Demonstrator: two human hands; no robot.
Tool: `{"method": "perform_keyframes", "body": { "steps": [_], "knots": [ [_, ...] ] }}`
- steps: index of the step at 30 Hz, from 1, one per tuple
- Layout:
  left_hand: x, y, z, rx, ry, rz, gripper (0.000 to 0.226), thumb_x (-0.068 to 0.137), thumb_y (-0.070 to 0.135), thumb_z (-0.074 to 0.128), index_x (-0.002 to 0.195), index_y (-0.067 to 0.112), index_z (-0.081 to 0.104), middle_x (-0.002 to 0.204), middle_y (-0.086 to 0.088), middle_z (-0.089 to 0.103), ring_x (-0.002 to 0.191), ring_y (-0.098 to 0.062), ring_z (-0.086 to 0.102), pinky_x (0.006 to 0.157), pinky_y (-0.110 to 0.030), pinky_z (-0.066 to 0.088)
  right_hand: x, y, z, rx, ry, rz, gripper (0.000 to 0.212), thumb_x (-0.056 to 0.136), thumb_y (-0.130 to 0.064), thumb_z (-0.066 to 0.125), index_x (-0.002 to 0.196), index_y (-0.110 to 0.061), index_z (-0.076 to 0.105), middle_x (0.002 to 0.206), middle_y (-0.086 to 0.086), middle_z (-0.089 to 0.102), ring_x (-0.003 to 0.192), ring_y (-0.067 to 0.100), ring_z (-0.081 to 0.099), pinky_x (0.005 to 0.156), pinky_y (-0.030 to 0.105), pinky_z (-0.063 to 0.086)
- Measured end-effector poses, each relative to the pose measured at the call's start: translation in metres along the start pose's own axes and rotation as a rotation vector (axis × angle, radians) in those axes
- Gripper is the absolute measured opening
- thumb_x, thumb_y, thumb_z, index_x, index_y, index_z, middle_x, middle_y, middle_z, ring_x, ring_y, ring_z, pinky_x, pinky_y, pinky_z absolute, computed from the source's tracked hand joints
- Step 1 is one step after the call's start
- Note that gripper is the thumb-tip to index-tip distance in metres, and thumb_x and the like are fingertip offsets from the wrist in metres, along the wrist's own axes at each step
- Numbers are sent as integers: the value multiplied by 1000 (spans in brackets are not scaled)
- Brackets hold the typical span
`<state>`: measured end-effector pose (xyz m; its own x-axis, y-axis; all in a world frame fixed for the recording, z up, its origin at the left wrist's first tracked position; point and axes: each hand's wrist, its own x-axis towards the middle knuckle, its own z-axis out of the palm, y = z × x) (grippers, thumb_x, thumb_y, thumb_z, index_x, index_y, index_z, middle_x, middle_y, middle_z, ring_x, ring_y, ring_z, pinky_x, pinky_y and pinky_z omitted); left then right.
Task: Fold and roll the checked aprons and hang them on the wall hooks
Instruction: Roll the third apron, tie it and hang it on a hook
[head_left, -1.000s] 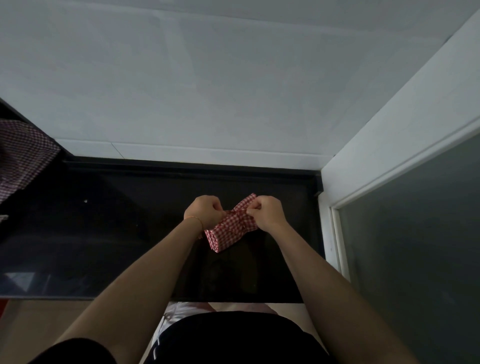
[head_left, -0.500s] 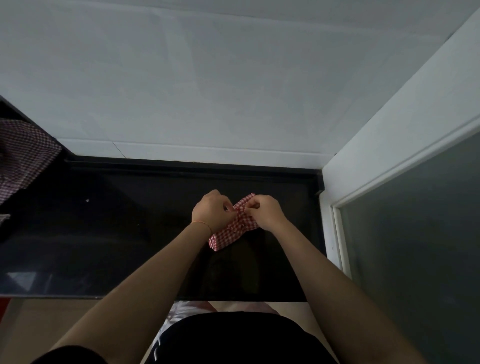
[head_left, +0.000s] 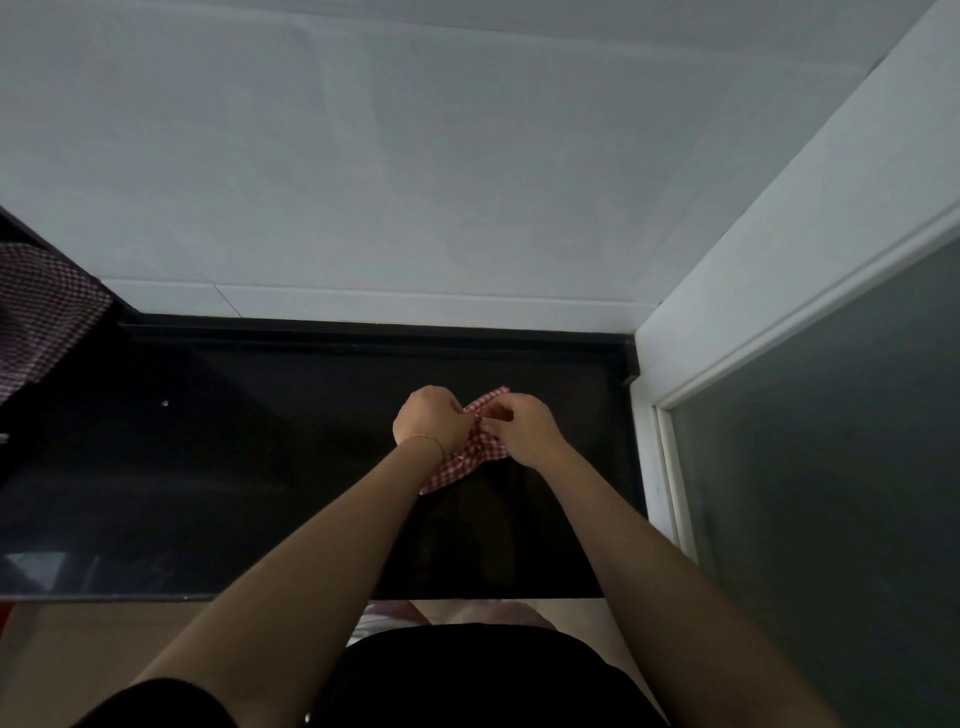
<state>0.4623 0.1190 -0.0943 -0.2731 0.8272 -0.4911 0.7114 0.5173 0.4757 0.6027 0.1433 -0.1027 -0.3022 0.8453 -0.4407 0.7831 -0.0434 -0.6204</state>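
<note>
A small rolled bundle of red-and-white checked apron (head_left: 460, 465) lies on the black counter (head_left: 234, 467), right of centre. My left hand (head_left: 430, 422) grips its left side with curled fingers. My right hand (head_left: 522, 429) pinches the cloth at the top of the bundle, close against the left hand. Most of the roll is hidden under both hands; only its lower left end and a top corner show. No wall hooks are in view.
A second checked apron (head_left: 39, 317) hangs at the far left edge. A white wall (head_left: 415, 182) rises behind the counter. On the right stands a white frame (head_left: 670, 467) with a dark glass panel (head_left: 841, 467). The counter's front edge runs along the bottom.
Both hands have drawn closer together over the bundle and shifted slightly right. More of the checked roll is covered now, and the visible part looks tighter and smaller.
</note>
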Motion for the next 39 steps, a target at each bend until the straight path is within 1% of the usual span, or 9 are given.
{"method": "perform_keyframes", "body": {
  "steps": [6,11,14,18,22,25,28,32,39],
  "knots": [
    [0,0,2,-19,-10,213,13,92,28,63,85,19,70,89,4,62,78,-8,59,69,-22,48,-7,-1,6,-206,232,-263,25,87,-17,66,111,-19,60,115,1,57,106,17,50,89,33,44],
    [1,-9,7,-43,12,306,14,91,23,64,78,23,64,89,6,55,76,-8,55,65,-17,39,-8,7,11,-221,248,-307,13,90,-14,64,101,-20,65,99,-3,65,94,18,57,84,45,50],
    [0,-13,10,-59,-3,332,8,91,19,64,83,21,66,92,5,55,80,-7,54,69,-17,41,-13,10,19,-224,316,-323,9,95,-16,58,97,-19,66,93,-4,66,88,16,58,80,44,51],
    [0,-19,13,-90,-6,336,6,91,18,64,88,15,69,94,3,58,84,-9,56,72,-16,43,-17,11,19,-275,314,-337,6,93,-19,60,98,-20,63,95,-5,63,93,14,56,90,38,44],
    [2,-18,9,-133,-27,358,5,91,18,65,87,19,68,92,5,60,85,-7,56,75,-16,41,-17,10,19,-224,315,-254,13,88,-26,63,101,-29,61,103,-12,60,103,11,51,95,34,32],
    [9,-13,4,-159,-44,361,6,92,17,64,89,20,69,94,4,62,87,-7,55,78,-18,40,-9,9,15,-184,317,-198,14,87,-30,63,101,-32,61,110,-14,58,114,11,47,111,46,24],
    [18,-13,4,-166,-84,328,7,92,16,64,91,19,70,95,5,62,90,-10,57,83,-23,44,0,9,16,-139,221,-132,15,89,-32,61,103,-35,59,109,-17,54,121,13,44,116,54,16],
    [19,-16,6,-201,-140,288,10,93,17,62,87,23,68,90,7,64,85,-7,59,77,-22,46,1,7,20,-157,192,-119,12,90,-32,60,100,-35,56,98,-18,52,116,16,49,113,58,20],
    [15,-20,13,-190,-69,242,10,92,18,62,84,23,66,89,5,64,85,-10,60,78,-26,53,1,2,22,-193,233,-101,11,89,-30,62,97,-32,56,97,-11,59,110,18,52,112,54,24]
  ]
}}
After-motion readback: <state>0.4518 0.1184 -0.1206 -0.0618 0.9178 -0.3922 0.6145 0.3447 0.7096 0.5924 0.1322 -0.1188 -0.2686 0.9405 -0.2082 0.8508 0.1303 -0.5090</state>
